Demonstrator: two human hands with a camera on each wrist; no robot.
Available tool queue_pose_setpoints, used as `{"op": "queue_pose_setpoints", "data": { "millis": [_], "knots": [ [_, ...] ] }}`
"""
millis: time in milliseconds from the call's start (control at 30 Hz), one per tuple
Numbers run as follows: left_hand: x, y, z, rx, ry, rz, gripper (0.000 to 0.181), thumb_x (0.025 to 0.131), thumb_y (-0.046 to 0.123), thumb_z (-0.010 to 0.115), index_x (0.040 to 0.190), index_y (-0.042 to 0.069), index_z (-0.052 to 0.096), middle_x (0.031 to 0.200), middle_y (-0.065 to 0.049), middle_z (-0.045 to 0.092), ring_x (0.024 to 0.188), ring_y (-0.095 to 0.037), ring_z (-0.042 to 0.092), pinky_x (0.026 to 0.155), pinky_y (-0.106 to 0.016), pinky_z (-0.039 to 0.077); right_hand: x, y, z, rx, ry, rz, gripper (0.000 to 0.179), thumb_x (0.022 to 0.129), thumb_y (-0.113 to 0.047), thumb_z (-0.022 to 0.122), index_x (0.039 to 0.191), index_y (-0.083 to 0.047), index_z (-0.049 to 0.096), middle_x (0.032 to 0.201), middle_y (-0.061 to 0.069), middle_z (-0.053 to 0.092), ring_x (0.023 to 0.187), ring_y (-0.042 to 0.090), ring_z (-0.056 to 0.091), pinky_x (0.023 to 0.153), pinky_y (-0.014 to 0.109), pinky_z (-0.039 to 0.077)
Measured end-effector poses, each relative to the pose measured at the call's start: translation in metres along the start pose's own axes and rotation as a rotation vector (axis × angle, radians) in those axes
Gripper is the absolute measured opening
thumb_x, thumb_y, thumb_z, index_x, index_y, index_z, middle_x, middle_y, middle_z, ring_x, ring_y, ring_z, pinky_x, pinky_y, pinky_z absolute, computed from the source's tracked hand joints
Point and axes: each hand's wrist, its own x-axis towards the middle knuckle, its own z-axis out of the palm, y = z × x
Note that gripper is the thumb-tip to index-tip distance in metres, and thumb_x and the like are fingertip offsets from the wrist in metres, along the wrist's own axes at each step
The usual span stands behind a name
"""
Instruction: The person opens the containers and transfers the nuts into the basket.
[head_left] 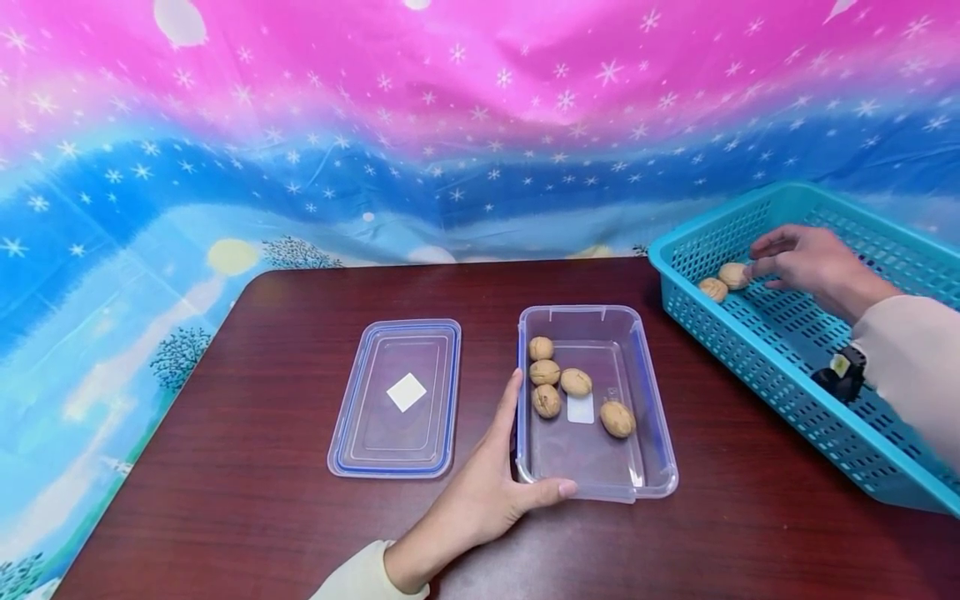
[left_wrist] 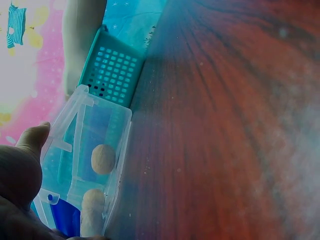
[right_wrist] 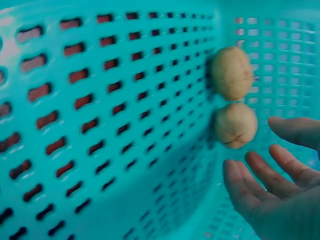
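Note:
My left hand point(head_left: 487, 483) rests on the near left corner of a clear plastic container point(head_left: 622, 490), its straight fingers along the left wall and its thumb over the near rim. Several walnuts point(head_left: 576, 382) lie inside that container, mostly toward the left side. In the left wrist view, the thumb point(left_wrist: 35, 140) stands up beside the container wall. Inside the turquoise basket point(head_left: 750, 367), my right hand point(head_left: 813, 262) reaches toward two walnuts. The right wrist view shows its fingers spread around a gap, close to the nearer walnut point(right_wrist: 237, 126); the other walnut point(right_wrist: 232, 73) touches or nearly touches it.
A clear lid with a blue seal point(head_left: 367, 442) and a white label lies flat on the dark wooden table point(head_left: 285, 375), left of the container. The basket stands at the right edge. Behind the table hangs a pink and blue snowflake cloth point(head_left: 450, 167).

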Motion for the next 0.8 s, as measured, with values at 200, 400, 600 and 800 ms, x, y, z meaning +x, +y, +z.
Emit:
{"op": "queue_pose_setpoints", "data": {
  "millis": [200,400,600,800],
  "knots": [
    [-0.001,-0.001,0.0,0.004,0.002,-0.002,0.126,0.081,0.039,0.092,0.165,0.05,-0.002,0.174,-0.001,0.025,0.155,-0.018,0.032,0.126,-0.054,0.026,-0.009,-0.022,-0.01,-0.015,-0.05,-0.038,0.07,0.11,-0.034,0.052,0.16,0.006,0.025,0.163,0.031,0.029,0.103,-0.003,0.059,0.077,0.012,0.054],
    [0.0,-0.002,0.0,0.005,0.004,0.001,0.126,0.081,0.039,0.092,0.166,0.049,-0.001,0.174,-0.001,0.024,0.155,-0.018,0.032,0.126,-0.054,0.026,-0.018,-0.042,-0.018,-0.035,-0.058,-0.08,0.076,0.105,-0.044,0.06,0.161,-0.003,0.03,0.161,0.022,0.034,0.093,-0.017,0.05,0.076,0.01,0.051],
    [0.001,-0.002,0.0,0.002,0.004,0.005,0.127,0.08,0.038,0.092,0.166,0.048,-0.001,0.173,-0.002,0.026,0.154,-0.018,0.033,0.126,-0.053,0.027,-0.036,-0.06,-0.022,-0.109,-0.05,-0.112,0.083,0.104,-0.047,0.062,0.166,-0.006,0.025,0.168,0.028,0.027,0.134,0.033,0.05,0.099,0.037,0.051],
    [0.0,-0.001,0.0,-0.001,0.003,0.004,0.127,0.08,0.038,0.092,0.166,0.049,-0.002,0.173,-0.002,0.026,0.154,-0.017,0.033,0.126,-0.053,0.027,-0.062,-0.072,-0.016,-0.129,-0.102,-0.156,0.084,0.105,-0.045,0.062,0.168,-0.01,0.019,0.168,0.031,0.022,0.148,0.058,0.023,0.112,0.078,0.021]
  ]
}}
